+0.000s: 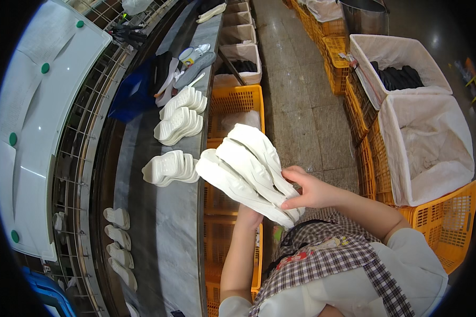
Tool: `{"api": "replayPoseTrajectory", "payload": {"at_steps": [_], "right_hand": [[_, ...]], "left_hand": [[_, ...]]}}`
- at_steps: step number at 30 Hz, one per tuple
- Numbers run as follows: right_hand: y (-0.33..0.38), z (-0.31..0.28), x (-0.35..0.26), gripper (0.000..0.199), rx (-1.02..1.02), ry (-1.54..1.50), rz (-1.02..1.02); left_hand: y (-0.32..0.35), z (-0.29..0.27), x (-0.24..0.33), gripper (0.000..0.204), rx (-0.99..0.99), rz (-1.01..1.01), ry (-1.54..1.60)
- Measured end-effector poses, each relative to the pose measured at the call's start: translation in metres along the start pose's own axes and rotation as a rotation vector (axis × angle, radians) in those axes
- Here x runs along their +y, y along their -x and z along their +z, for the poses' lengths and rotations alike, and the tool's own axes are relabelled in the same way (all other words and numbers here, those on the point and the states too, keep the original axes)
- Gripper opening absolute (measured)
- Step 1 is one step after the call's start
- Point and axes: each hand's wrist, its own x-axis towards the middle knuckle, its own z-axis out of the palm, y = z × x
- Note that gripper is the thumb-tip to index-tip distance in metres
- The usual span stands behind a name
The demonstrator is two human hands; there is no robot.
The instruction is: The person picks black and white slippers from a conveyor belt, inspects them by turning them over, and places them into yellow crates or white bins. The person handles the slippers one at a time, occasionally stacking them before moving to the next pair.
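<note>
A bundle of white shoe soles [248, 174] is held up in front of me, side by side and tilted, just past the table's right edge. My right hand [309, 189] grips the bundle at its near right end, with the thumb across the top and fingers round the side. From below, my left hand [251, 215] supports the same bundle; most of its fingers are hidden under the soles. Left of the bundle, a stack of white soles [169, 168] lies on the grey table [164, 232]. Farther up the table are two more stacks [179, 126] [185, 101].
Several single white soles [120, 238] line the table's left side. Grey and dark soles [195, 68] lie near a blue bin [129, 95]. Yellow crates [238, 100] stand under the table. Across the aisle [296, 74] are white-lined crates [428, 142], one holding black pieces [399, 77].
</note>
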Motion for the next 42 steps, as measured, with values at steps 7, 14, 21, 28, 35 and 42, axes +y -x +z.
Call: {"api": "replayPoseTrajectory", "payload": {"at_steps": [7,14,21,28,35,42], "right_hand": [[0.005,-0.003,0.004,0.081,0.009,0.057,0.009],[-0.017,-0.022,0.024,0.048,0.25,0.492,-0.469],[0.003,-0.016,0.027,0.041,0.008,-0.612,0.093],[0.015,0.001,0.034,0.061,-0.018,-0.648,0.045],[0.018,0.003,0.045,0.057,0.007,-0.65,-0.036],[0.017,0.006,0.042,0.05,0.034,-0.587,-0.101]], "left_hand": [[-0.002,0.005,0.002,0.057,0.014,0.047,-0.115],[0.007,0.05,0.017,0.043,0.322,-0.116,0.05],[0.008,0.042,0.015,0.04,0.228,-0.176,0.259],[0.017,0.029,0.002,0.038,0.326,-0.078,0.029],[0.013,0.031,0.0,0.042,0.278,-0.063,0.003],[0.01,0.029,-0.008,0.045,0.178,0.028,0.016]]}}
